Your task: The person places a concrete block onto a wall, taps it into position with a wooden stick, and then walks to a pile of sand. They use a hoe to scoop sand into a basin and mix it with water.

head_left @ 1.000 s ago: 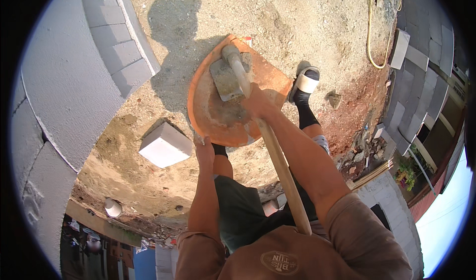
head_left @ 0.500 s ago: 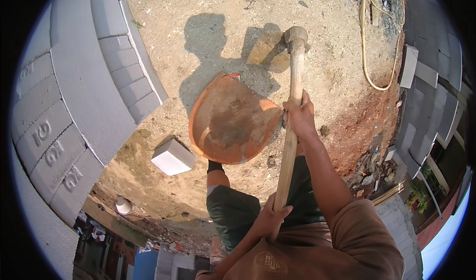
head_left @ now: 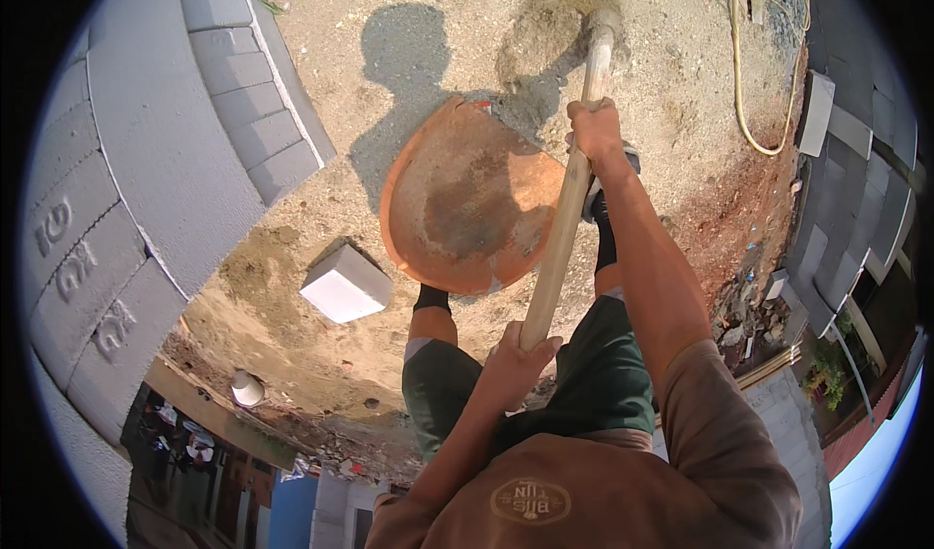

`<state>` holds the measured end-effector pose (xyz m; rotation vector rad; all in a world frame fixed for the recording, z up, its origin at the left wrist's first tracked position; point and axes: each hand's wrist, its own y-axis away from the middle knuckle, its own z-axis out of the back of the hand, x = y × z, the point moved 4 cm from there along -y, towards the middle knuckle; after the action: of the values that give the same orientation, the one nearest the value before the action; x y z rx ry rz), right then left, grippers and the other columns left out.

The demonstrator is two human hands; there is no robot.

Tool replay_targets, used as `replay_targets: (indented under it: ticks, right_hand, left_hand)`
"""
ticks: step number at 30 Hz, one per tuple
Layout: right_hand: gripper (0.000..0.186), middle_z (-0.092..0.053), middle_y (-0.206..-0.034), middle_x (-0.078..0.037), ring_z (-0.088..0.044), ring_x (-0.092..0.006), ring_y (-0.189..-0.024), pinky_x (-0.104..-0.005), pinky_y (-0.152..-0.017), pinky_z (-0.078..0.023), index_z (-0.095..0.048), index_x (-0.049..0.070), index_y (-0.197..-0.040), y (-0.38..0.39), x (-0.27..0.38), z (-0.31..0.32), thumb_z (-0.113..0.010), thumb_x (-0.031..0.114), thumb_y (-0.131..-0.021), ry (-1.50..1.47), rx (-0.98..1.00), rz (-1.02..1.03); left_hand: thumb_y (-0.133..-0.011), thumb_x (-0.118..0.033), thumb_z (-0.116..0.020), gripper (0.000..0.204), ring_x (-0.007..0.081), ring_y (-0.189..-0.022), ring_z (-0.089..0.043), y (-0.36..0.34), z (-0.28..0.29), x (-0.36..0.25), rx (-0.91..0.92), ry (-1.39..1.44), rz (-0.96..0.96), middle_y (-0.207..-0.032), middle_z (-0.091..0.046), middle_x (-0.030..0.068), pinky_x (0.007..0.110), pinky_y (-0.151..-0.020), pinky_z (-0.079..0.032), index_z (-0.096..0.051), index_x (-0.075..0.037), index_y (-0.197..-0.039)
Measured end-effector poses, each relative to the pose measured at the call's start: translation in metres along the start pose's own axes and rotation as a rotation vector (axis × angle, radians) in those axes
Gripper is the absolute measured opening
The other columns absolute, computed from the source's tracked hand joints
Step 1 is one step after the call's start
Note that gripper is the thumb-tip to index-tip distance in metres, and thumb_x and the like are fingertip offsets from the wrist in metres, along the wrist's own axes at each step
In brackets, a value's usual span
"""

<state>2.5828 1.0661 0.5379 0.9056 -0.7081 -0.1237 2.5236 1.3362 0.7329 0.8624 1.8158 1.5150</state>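
Note:
A long-handled hoe (head_left: 559,247) slants away from me, its wooden handle in both my hands. Lower down the handle, near my thighs, my left hand (head_left: 516,359) is closed round the wood. Farther up, my right hand (head_left: 595,131) wraps it too, below the socket. The hoe's head (head_left: 603,24) is down at a patch of damp sand (head_left: 535,48); its blade is hard to make out. Just left of the handle lies a shallow orange basin (head_left: 399,209) with one straight side, its inside smeared with grey-brown dirt. Part of the handle overlaps its right edge.
Stacked grey blocks (head_left: 136,141) line the left side. A white block (head_left: 345,284) lies near my left foot, and a pale cone-shaped piece (head_left: 247,389) beyond it. A yellowish hose (head_left: 737,92) and grey slabs (head_left: 861,189) are at the right. My shod right foot (head_left: 593,199) stands beside the basin.
The hoe has swung down and away from me, its head now at the damp sand. Both hands went forward with the handle. The basin appears slightly higher in view.

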Motion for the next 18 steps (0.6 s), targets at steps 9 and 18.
replay_targets:
  ticks: [9, 18]
  right_hand:
    - [0.025, -0.052, -0.072, -0.007, -0.052, -0.0131, -0.049, -0.0271, -0.043, -0.044, -0.043, 0.003, -0.099, 0.171, -0.181, -0.068, -0.06, 0.004, -0.081, -0.283, 0.222, -0.355]
    - [0.024, -0.05, -0.072, -0.005, -0.05, -0.0129, -0.051, -0.028, -0.042, -0.043, -0.041, 0.004, -0.102, 0.037, 0.04, 0.082, -0.054, 0.013, -0.083, -0.272, -0.04, -0.065]
  left_hand:
    - [-0.075, -0.045, -0.068, 0.058, 0.0408, -0.089, -0.062, 0.119, 0.016, 0.14, -0.253, -0.401, 0.248, -0.093, -0.064, 0.0244, 0.047, -0.076, -0.049, -0.049, -0.006, -0.113]
    - [-0.075, -0.049, -0.068, 0.061, 0.0369, -0.089, -0.063, -0.01, -0.045, -0.002, -0.119, -0.319, -0.185, -0.09, -0.064, 0.021, 0.044, -0.077, -0.049, -0.05, -0.003, -0.112]
